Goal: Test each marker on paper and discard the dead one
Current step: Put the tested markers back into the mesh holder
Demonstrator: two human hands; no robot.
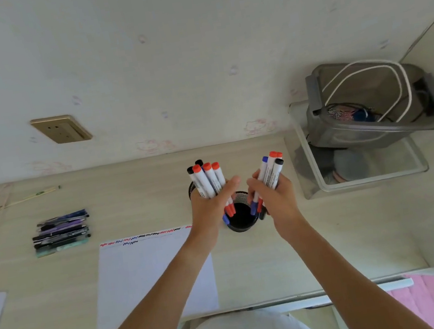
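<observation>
Above a black mesh cup (242, 217) on the worktop (322, 247), the left hand (211, 205) grips one bundle of markers (208, 180) and the right hand (275, 197) another bundle (270, 170), beside the scribbled paper (148, 274).

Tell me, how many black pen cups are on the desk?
2. One pen cup stands between the two hands beside the paper; the other peeks out behind the left hand, mostly hidden.
</observation>
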